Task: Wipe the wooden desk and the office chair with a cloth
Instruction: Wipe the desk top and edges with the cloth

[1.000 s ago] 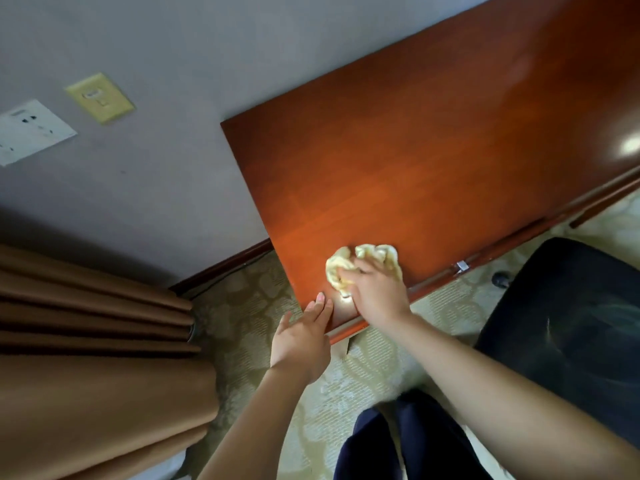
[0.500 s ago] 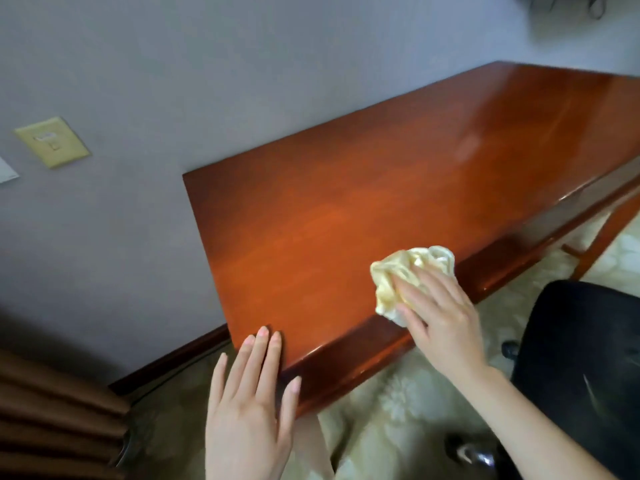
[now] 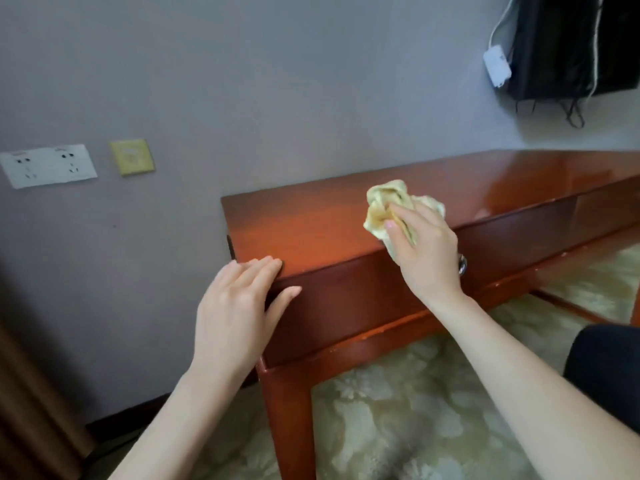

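Sitting nearest, bottom right, a black office chair is apart from the wooden desk. At the desk's near-left corner the left hand lies flat, fingers straight, thumb vs. the front rail. Further along the front edge, the right hand grips a crumpled yellow cloth on the desktop. Behind: white socket plate & yellow wall plate.

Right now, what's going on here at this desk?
A person is wiping a glossy reddish-brown wooden desk. The right hand holds a crumpled pale yellow cloth on the desktop near its front edge. The left hand rests flat on the desk's near left corner. A black office chair sits at the lower right, untouched.
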Tool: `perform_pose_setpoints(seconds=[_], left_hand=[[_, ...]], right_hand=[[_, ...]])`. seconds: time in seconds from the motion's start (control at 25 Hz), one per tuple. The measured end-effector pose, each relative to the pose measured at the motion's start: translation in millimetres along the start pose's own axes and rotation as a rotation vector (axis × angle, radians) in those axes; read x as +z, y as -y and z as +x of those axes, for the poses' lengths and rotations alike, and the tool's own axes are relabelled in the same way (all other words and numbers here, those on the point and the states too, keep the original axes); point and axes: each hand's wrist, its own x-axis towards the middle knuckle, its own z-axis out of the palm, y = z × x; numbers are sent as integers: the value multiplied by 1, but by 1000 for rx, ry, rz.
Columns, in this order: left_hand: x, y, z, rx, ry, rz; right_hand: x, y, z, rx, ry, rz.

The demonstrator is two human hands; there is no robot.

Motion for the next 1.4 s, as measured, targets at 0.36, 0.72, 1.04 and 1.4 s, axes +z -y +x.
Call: perform_pose_setpoints(seconds=[0.36,0.72,1.04,1.4], left_hand=[[-7,-15,0,-191,-79,-245],[-1,-12,0,-196,-159,-398],[6,-22,-1,-296,-174,-397],[3,-26,-1,-290,-154,-405]], right_hand=[[0,17,-7,-8,102,-69],[69,59,-122,-464,-51,98],[45,-40,-145,-411,-115,-83],[38,-57,-130,404,-375,91]])
